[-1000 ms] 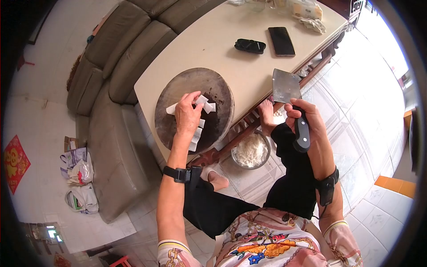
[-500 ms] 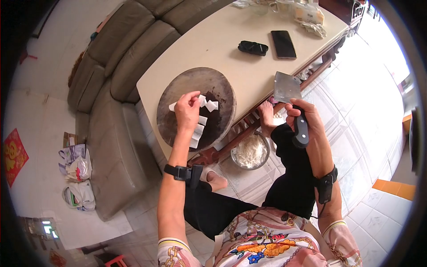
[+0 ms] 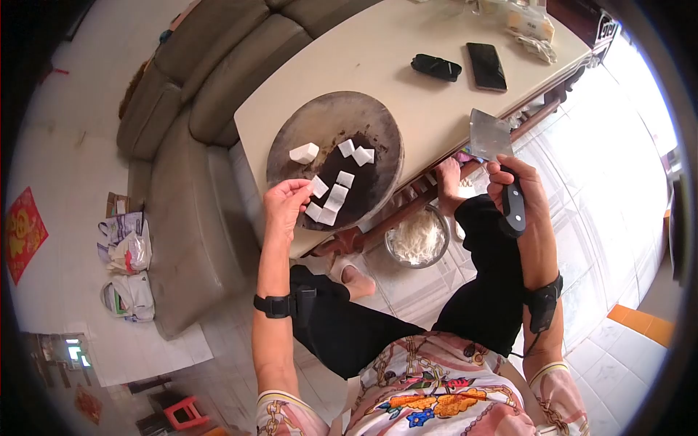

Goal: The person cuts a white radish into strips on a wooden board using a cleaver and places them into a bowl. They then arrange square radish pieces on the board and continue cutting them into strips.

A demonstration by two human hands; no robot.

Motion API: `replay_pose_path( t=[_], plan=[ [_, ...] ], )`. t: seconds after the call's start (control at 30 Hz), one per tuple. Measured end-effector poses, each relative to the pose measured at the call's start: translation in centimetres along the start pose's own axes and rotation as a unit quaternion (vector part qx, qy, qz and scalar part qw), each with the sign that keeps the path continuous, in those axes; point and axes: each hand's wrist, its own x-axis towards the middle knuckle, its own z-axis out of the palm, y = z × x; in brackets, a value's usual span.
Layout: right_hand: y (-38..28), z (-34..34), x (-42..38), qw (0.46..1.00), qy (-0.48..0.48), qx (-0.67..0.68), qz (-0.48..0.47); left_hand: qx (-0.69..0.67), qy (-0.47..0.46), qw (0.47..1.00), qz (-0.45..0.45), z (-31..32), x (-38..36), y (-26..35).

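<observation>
On the round wooden board (image 3: 298,127) lie several small white squares (image 3: 337,195) and one thicker white block (image 3: 304,153). At the board's lower left edge, my left hand (image 3: 287,207) pinches a white piece (image 3: 318,187) between thumb and fingertips. My right hand (image 3: 525,192) is wrapped round the black handle of a cleaver (image 3: 490,135), whose broad blade points up and away, held off the table's near edge, right of the board.
The cream table (image 3: 378,65) also carries a phone (image 3: 486,66), a black case (image 3: 436,67) and a plastic pack (image 3: 529,23). A metal bowl of white shreds (image 3: 416,237) sits on the floor below. A brown sofa (image 3: 196,211) stands at left.
My left hand has moved down and left from the middle of the board, uncovering the thicker block. The whole view has shifted a little. The cleaver stays in my right hand.
</observation>
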Motion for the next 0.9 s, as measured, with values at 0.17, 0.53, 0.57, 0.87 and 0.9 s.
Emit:
replay_pose_path(
  t=[0.17,0.53,0.57,0.87,0.9],
  plan=[
    [0.0,0.1,0.1,1.0,-0.009,-0.014,-0.009,0.063,0.007,0.998,-0.007,-0.9,-0.4,-1.2],
    [0.2,-0.2,0.4,1.0,-0.013,-0.016,-0.001,0.057,0.04,0.997,0.02,-0.1,-0.4,-1.7],
    [0.2,-0.2,0.3,0.999,-0.025,-0.023,-0.002,0.061,0.041,0.997,0.025,-0.1,-0.4,-1.7],
    [0.0,-0.5,0.4,1.0,-0.02,-0.002,0.004,0.089,0.038,0.995,0.041,-0.4,-0.4,-1.9],
    [-0.1,-0.5,0.4,1.0,-0.02,-0.001,0.004,0.089,0.037,0.994,0.041,-0.5,-0.4,-1.9]
  ],
)
